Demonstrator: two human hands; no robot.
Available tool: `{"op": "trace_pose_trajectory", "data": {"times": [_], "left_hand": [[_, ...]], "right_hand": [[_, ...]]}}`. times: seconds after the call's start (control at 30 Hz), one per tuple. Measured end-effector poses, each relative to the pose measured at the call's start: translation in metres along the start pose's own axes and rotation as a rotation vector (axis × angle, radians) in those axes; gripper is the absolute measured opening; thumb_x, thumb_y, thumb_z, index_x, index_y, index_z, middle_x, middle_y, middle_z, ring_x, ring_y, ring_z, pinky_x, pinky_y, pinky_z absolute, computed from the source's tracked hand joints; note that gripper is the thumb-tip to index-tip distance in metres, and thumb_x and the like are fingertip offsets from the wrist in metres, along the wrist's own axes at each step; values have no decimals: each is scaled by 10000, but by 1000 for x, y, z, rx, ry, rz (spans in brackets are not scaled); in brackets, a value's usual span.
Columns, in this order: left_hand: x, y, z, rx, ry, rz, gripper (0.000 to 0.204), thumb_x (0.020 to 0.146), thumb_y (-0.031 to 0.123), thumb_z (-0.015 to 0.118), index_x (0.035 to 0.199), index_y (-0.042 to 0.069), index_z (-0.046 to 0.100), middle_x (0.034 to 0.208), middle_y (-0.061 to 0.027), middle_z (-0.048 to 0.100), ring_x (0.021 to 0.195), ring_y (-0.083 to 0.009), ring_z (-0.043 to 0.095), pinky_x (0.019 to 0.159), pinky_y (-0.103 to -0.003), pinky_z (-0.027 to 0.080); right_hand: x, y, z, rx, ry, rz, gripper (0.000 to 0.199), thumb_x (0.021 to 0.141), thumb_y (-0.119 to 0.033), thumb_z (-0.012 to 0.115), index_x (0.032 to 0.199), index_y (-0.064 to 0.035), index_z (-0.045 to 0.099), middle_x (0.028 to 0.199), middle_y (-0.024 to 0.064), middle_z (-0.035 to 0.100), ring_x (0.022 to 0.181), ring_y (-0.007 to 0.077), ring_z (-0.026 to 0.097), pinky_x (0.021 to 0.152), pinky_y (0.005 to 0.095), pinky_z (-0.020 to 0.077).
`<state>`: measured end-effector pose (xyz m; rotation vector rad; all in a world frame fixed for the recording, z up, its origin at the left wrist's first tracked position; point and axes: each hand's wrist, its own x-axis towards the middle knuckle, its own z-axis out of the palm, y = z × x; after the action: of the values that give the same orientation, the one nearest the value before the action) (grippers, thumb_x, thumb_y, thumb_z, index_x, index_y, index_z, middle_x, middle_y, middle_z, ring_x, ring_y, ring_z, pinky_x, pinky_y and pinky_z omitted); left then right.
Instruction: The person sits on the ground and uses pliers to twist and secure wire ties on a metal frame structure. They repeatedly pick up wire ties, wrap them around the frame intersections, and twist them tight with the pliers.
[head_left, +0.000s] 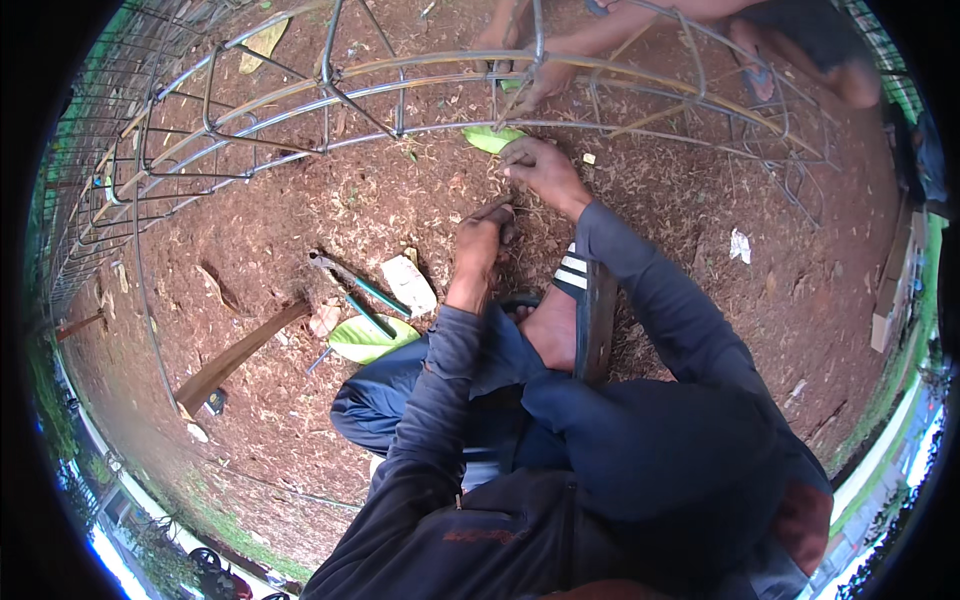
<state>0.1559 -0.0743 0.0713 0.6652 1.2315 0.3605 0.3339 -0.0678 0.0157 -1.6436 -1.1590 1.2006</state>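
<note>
My left hand (480,242) is closed low over the soil, its thumb and fingers pressed together; anything in them is too small to make out. Ahead and to the right of it, my right hand (545,172) makes a pinch just short of the rebar cage (400,130). What it pinches, if anything, cannot be seen. Beyond its fingertips lies a green leaf (490,138), close to the cage's lowest bar. Pincers with green handles (372,300) rest on the ground left of my left hand, their handle ends on a larger pale green leaf (372,338).
Across the cage, a co-worker's hands (545,82) reach to its bars. A crumpled pale packet (409,284) sits beside the pincers. A wooden plank (240,358) stretches out at the left. White scrap (740,246) lies at the right. My sandalled foot (550,335) is below my hands.
</note>
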Motion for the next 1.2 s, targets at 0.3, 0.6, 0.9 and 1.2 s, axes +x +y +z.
{"op": "trace_pose_trajectory", "data": {"times": [0.3, 0.6, 0.9, 1.2], "left_hand": [[27, 8, 3, 31, 44, 66, 355, 943, 181, 641, 1249, 9, 699, 729, -25, 645, 568, -111, 525, 528, -264, 421], [87, 26, 24, 371, 194, 396, 324, 917, 177, 696, 1205, 36, 738, 875, -84, 755, 734, -134, 640, 694, -283, 505], [76, 37, 27, 109, -5, 435, 362, 981, 134, 644, 1327, 29, 661, 784, 22, 662, 628, -50, 541, 550, -219, 414], [98, 17, 26, 36, 43, 551, 327, 989, 119, 647, 1290, -4, 673, 773, 15, 670, 595, -39, 510, 525, -206, 399]], "right_hand": [[-9, -24, 4, -380, 244, -203, 319, 914, -54, 647, 1228, -102, 665, 1050, 156, 707, 1013, 347, 682, 875, 423, 547], [-22, -34, -17, -328, 440, -170, 255, 913, -122, 661, 1163, -78, 685, 1017, 193, 712, 947, 404, 677, 838, 458, 534], [5, -56, -30, 266, 276, 181, 340, 1023, -299, 623, 1200, -13, 669, 1027, 96, 747, 926, 164, 721, 745, 286, 552], [14, -59, -30, 413, 112, 210, 358, 973, -202, 694, 1215, 57, 648, 1070, 128, 736, 922, 179, 734, 721, 260, 567]]}}
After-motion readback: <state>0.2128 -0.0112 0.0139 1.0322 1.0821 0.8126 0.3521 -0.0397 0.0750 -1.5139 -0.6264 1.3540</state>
